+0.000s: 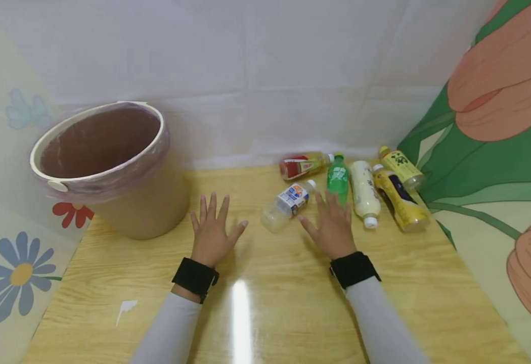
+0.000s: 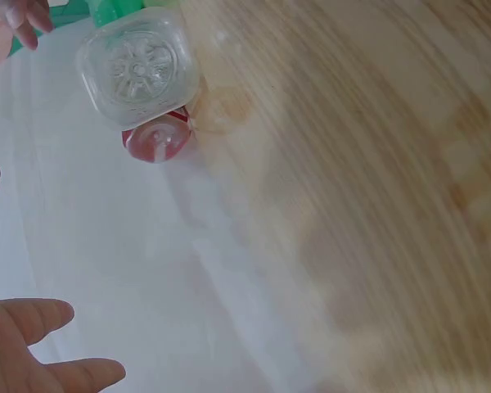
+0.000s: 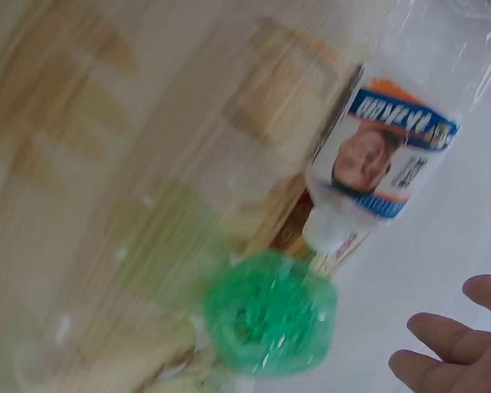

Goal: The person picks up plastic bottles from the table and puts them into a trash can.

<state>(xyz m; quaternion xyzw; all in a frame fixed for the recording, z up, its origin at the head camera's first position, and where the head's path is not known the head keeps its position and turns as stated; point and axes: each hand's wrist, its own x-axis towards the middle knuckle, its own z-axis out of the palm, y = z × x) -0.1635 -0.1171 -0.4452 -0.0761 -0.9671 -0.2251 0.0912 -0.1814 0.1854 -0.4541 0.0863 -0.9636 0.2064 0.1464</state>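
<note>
My left hand (image 1: 212, 237) is spread flat above the table, holding nothing, between the bin and the bottles. My right hand (image 1: 334, 230) also has its fingers spread and holds nothing; its fingertips overlap the lower end of a green bottle (image 1: 338, 174) in the head view, and I cannot tell whether they touch. Left of that hand lies a clear bottle (image 1: 288, 203) with a blue, white and orange label. Behind it rests a bottle with a red label (image 1: 299, 166). To the right lie a cream-white bottle (image 1: 364, 189) and a yellow bottle with a dark label (image 1: 401, 199).
A tall brown bin (image 1: 144, 202) with a pale rim and a plastic liner stands at the left back. Another yellow-labelled bottle (image 1: 401, 163) lies at the far right. A white scrap (image 1: 128, 306) is at the front left. White cloth (image 1: 229, 101) hangs behind the table.
</note>
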